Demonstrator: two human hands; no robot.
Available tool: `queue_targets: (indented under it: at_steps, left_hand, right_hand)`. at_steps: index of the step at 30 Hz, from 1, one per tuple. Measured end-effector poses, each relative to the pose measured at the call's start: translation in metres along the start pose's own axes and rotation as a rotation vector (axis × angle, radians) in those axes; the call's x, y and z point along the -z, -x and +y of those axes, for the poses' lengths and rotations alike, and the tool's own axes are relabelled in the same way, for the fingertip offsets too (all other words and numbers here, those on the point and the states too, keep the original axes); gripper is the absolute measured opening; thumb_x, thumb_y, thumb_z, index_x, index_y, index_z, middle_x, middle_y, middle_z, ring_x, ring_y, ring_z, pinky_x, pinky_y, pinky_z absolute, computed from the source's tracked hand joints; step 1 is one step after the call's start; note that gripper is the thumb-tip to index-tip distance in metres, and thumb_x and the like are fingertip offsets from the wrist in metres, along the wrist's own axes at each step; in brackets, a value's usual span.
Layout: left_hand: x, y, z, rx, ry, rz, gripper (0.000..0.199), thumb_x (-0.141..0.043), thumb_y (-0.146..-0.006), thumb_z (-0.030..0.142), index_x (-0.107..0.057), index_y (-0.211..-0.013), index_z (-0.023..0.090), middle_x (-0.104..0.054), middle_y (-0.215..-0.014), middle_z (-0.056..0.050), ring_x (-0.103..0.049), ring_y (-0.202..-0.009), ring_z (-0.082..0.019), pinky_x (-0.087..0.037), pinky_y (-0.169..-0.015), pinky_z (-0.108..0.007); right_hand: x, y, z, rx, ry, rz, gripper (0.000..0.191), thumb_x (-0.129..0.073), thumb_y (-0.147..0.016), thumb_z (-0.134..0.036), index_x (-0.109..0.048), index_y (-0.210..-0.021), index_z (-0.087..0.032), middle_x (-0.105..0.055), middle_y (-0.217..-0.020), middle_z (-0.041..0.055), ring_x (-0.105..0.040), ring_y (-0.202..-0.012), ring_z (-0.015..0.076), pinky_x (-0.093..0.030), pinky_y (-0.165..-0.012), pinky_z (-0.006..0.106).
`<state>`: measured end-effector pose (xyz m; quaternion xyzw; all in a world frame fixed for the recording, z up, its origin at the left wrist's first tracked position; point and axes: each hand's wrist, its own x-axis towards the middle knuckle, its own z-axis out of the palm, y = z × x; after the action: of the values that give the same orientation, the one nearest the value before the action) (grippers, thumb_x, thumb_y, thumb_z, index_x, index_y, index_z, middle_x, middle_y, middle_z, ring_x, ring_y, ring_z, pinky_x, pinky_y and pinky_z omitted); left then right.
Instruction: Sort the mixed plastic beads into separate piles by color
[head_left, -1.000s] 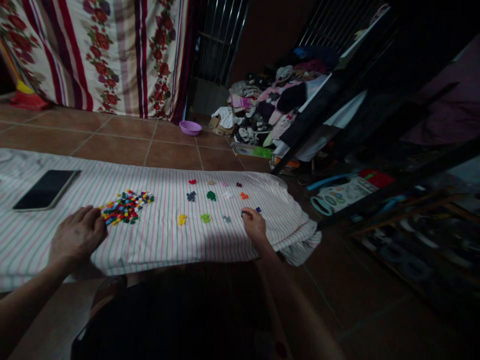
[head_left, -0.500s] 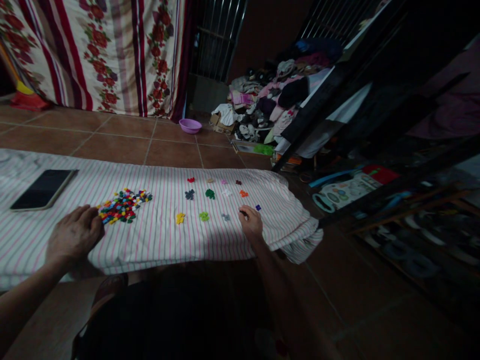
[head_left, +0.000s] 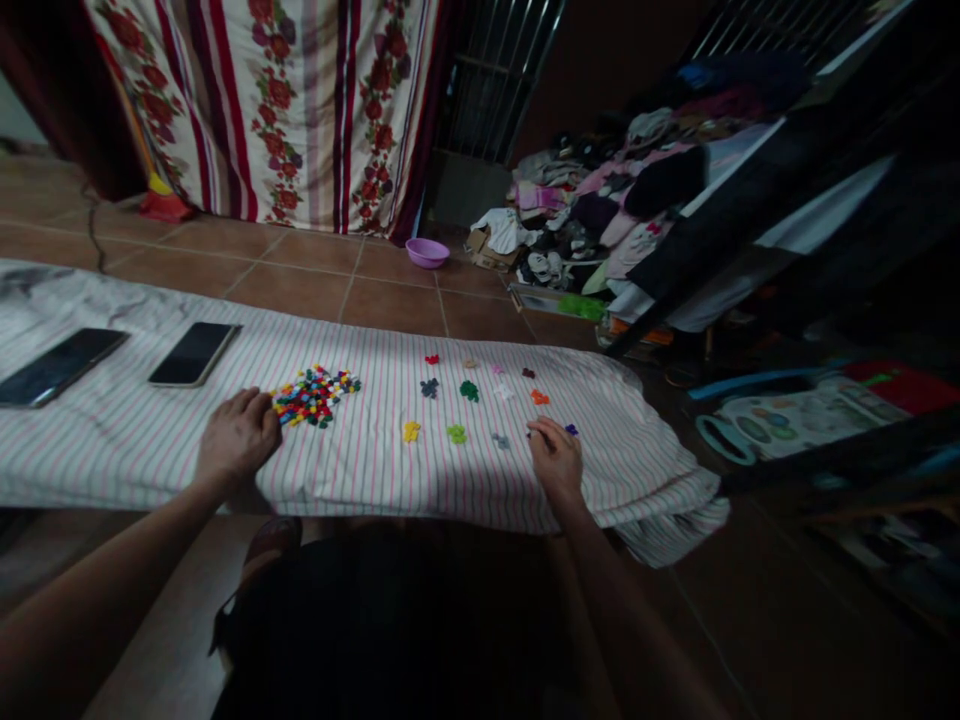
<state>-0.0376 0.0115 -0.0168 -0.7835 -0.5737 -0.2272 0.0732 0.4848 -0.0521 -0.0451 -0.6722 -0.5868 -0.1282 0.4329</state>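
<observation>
Striped cloth [head_left: 352, 485] — bare gap between mixed pile [head_left: 311, 398] and yellow pieces [head_left: 411, 431]

Small coloured pieces are laid out on a striped cloth [head_left: 352, 480]. At the left, a mixed heap [head_left: 313, 397] is loosely jumbled in red, yellow, blue, green and white. Well apart to its right, single-coloured clusters are set in three rough rows: farthest, a red cluster [head_left: 432, 359], a tan one [head_left: 470, 364], a pink one [head_left: 497, 370] and a dark brown one [head_left: 529, 373]; between, a dark grey one [head_left: 429, 389], a dark green one [head_left: 469, 391], a white one [head_left: 503, 392] and an orange one [head_left: 539, 397]; nearest, a yellow one [head_left: 411, 432], a lime one [head_left: 457, 434], a light grey one [head_left: 500, 440] and a dark blue one [head_left: 571, 429], partly hidden by the right hand [head_left: 556, 454]
</observation>
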Motion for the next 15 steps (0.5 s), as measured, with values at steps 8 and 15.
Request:
queue_targets:
  at_steps: [8,15]
  left_hand:
    - [0.001,-0.002,0.009,0.162,0.024,-0.002,0.03,-0.037,-0.087,0.028,-0.06,-0.104,0.018,-0.065,-0.117,-0.015,-0.055,-0.12,-0.029,-0.04,-0.104,-0.049]
    - [-0.001,-0.002,0.011,0.203,-0.004,0.009,0.035,-0.035,-0.091,0.03,-0.06,-0.11,0.017,-0.062,-0.126,-0.017,-0.052,-0.126,-0.03,-0.037,-0.108,-0.047]
  right_hand:
    - [-0.005,-0.006,-0.074,0.184,-0.101,-0.036,0.025,-0.052,-0.092,-0.034,-0.072,-0.097,-0.019,-0.073,-0.096,0.0098,-0.066,-0.092,0.0235,-0.053,-0.087,0.041]
    - [-0.057,0.026,-0.198,0.232,-0.441,-0.338,0.022,-0.052,-0.095,-0.026,-0.073,-0.1,-0.021,-0.065,-0.091,0.0058,-0.063,-0.073,0.0154,-0.055,-0.066,0.029]
